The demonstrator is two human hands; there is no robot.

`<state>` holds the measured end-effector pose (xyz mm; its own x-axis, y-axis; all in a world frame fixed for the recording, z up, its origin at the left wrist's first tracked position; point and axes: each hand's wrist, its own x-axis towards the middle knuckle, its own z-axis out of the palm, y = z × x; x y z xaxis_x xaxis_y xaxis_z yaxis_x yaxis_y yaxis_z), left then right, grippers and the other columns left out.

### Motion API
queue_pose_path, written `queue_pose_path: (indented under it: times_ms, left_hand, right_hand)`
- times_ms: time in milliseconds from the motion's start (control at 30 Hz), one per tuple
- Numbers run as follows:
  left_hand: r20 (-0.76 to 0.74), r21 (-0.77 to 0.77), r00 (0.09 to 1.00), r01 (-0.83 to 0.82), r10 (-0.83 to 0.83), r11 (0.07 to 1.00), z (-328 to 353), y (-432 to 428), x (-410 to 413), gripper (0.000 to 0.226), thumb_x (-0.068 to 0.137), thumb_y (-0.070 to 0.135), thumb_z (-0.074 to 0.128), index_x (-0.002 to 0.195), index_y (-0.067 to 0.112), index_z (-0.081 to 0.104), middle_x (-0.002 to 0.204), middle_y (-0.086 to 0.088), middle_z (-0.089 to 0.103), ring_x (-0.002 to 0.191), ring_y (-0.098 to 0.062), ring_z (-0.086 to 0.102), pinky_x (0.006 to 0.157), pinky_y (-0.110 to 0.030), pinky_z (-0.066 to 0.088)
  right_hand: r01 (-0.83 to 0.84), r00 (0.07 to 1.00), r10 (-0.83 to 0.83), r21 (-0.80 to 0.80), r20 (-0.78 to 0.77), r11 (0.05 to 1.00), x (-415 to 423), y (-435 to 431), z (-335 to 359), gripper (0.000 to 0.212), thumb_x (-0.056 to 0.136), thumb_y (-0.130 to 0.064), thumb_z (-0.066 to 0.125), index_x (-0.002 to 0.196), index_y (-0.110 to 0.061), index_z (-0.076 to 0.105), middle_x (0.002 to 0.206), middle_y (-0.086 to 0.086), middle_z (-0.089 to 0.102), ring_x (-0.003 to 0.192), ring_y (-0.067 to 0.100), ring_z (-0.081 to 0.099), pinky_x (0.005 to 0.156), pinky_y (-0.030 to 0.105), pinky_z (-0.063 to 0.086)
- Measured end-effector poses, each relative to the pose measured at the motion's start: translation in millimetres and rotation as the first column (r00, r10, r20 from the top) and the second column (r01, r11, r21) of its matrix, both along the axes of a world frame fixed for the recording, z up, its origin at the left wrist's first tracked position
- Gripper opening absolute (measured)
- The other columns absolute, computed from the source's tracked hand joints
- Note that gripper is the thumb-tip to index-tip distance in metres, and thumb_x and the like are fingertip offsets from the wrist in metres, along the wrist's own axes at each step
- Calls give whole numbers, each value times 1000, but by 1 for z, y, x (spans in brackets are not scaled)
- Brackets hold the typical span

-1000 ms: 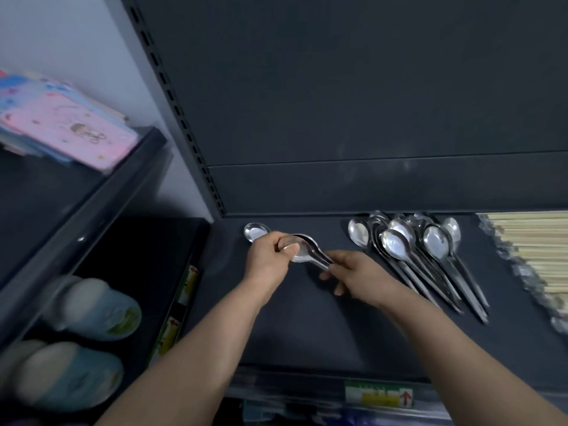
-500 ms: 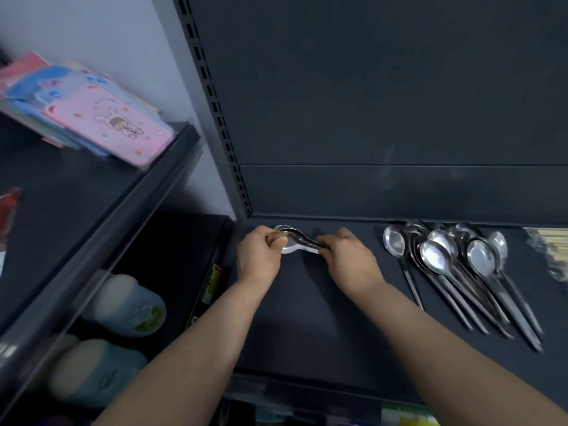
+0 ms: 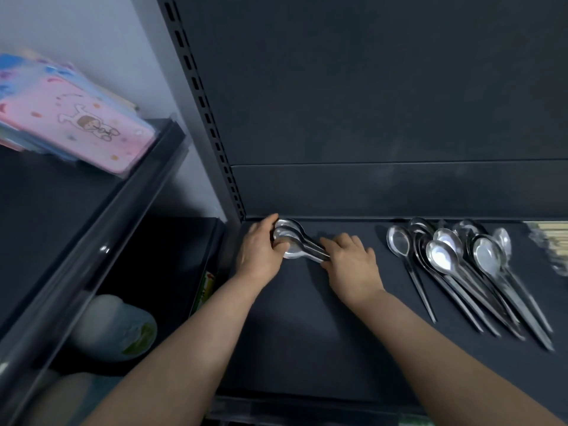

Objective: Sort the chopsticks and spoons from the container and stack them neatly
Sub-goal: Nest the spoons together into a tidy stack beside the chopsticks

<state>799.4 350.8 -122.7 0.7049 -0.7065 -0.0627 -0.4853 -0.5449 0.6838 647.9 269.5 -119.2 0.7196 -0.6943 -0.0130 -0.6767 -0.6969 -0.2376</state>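
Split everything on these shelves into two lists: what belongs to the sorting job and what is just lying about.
Part of the job:
- nested spoon stack, held by left hand and right hand
- loose spoons
- chopsticks

Just lying about:
- pink cartoon packs
- pale rounded items on the lower left shelf

Left hand [image 3: 259, 253] and right hand [image 3: 350, 262] grip stacked spoons [image 3: 292, 241] on the dark shelf [image 3: 307, 333].

Dim, edges warped and blurred, glare on spoons [image 3: 442, 256]
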Motion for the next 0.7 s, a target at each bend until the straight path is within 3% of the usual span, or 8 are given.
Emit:
queue_pose_path:
  times_ms: [67, 200, 267, 467, 567, 700]
  left_hand:
    - [-26, 2, 999, 32, -32, 999, 2, -1, 1, 63, 82, 24, 73, 138, 30, 46, 131, 1, 53, 117, -19, 55, 102, -37, 44]
    - [-44, 10, 999, -12, 13, 1000, 5, 1, 2, 27, 81, 27, 74, 100, 27, 55, 97, 7, 66, 92, -15, 63, 83, -37, 53]
    - [-12, 49, 999, -29, 30, 998, 6, 4, 1, 20, 83, 28, 72, 93, 24, 55, 90, 8, 64, 88, -15, 62, 75, -31, 51]
    - [56, 39, 997, -54, 52, 998, 7, 6, -5, 35, 82, 30, 71, 112, 19, 57, 109, 2, 65, 103, -20, 60, 85, -34, 50]
    - [194, 30, 978, -79, 72, 996, 14, 6, -15, 41, 82, 30, 72, 119, 18, 58, 120, -1, 60, 114, -24, 52, 91, -36, 47]
    - [354, -34, 934, -44, 53, 998, 23, -8, -53, 31, 84, 28, 71, 114, 23, 62, 119, 2, 60, 115, -24, 46, 93, -39, 45]
  right_hand:
    - [10, 1000, -10, 13, 8, 1000, 1, -4, 2, 42, 96, -26, 51, 137, -30, 46, 126, -1, 48, 119, 22, 40, 94, 39, 34]
    - [40, 998, -42, 54, 44, 998, 2, -11, 6, 33, 94, -26, 55, 126, -31, 52, 121, -4, 52, 116, 19, 44, 91, 37, 34]
    - [48, 997, -53, 80, 63, 996, 3, -11, 5, 31, 94, -27, 56, 124, -30, 52, 119, -4, 52, 115, 20, 44, 91, 37, 35]
    - [3, 1000, -5, 41, 29, 999, -1, -6, 4, 39, 97, -28, 50, 135, -29, 46, 125, -2, 49, 120, 21, 41, 95, 40, 34]
    - [-11, 997, 11, -12, 70, 1000, -12, -7, 10, 37, 96, -25, 50, 133, -29, 50, 122, -2, 52, 119, 21, 43, 93, 38, 35]
    - [2, 990, 8, -69, 141, 998, -49, -13, 17, 32, 94, -23, 54, 125, -28, 58, 116, -2, 56, 115, 23, 48, 91, 39, 38]
